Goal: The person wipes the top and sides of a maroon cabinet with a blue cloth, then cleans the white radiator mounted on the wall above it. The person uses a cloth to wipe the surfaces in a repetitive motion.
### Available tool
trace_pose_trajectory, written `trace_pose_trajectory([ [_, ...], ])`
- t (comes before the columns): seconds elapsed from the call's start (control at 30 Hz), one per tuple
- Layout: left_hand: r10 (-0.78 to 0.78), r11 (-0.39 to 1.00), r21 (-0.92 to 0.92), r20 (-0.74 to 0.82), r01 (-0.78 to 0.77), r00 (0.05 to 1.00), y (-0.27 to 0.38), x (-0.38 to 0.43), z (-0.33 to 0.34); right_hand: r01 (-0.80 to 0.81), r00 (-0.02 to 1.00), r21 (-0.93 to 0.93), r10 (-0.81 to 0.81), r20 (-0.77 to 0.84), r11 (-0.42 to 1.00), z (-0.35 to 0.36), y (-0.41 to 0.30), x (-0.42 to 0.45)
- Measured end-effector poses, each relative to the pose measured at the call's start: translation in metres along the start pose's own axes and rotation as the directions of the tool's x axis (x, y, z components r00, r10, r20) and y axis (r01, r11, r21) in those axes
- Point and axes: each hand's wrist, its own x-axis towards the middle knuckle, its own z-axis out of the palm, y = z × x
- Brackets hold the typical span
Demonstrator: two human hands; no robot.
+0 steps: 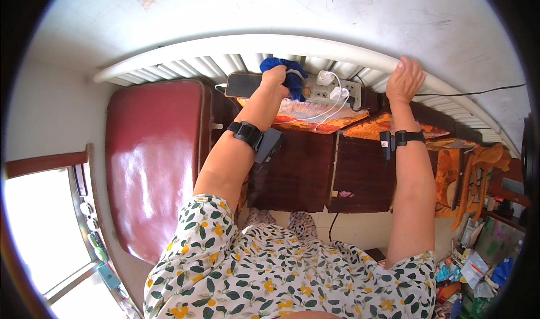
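Observation:
My left hand point(275, 79) is closed around a blue cloth point(297, 85), beside a smartphone point(244, 85) lying screen up with a white cable plugged into its left end. Just right of the cloth is a power strip point(353, 92) with white chargers point(338, 94) and a black plug in it. My right hand point(405, 81) rests on the top pipe point(337, 51) of a white radiator, thumb and fingers over it, with nothing else visible in its grasp.
A glossy red padded surface point(152, 150) is at the left, near a bright window point(46, 226). Dark wooden seats point(291, 167) with orange patterned cushions point(363, 127) stand below the radiator. Thin white cables hang over a cushion. A carved wooden chair point(474, 171) and cluttered items point(474, 272) are at right.

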Motion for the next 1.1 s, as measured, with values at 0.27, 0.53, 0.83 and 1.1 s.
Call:
trace_pose_trajectory([
  [0.27, 0.044, 0.996, 0.056, 0.316, -0.065, 0.948, 0.005, -0.047, 0.001, -0.009, 0.987, -0.011, 0.010, 0.160, 1.000, -0.004, 0.000, 0.005],
  [0.53, 0.330, 0.879, 0.167, 0.465, -0.447, 0.822, 0.035, -0.133, 0.056, -0.218, 0.895, 0.334, 0.051, 0.444, 0.917, -0.031, -0.029, 0.020],
  [0.83, 0.056, 0.572, 0.667, 0.550, -0.478, 0.833, 0.062, -0.120, 0.077, -0.485, 0.874, 0.854, 0.144, 0.464, 0.191, -0.075, -0.137, 0.016],
  [1.1, 0.289, -0.841, 0.487, 0.772, -0.235, 0.566, 0.099, -0.037, 0.009, 0.098, 0.950, 0.407, -0.207, 0.234, 0.908, -0.038, -0.187, 0.023],
])
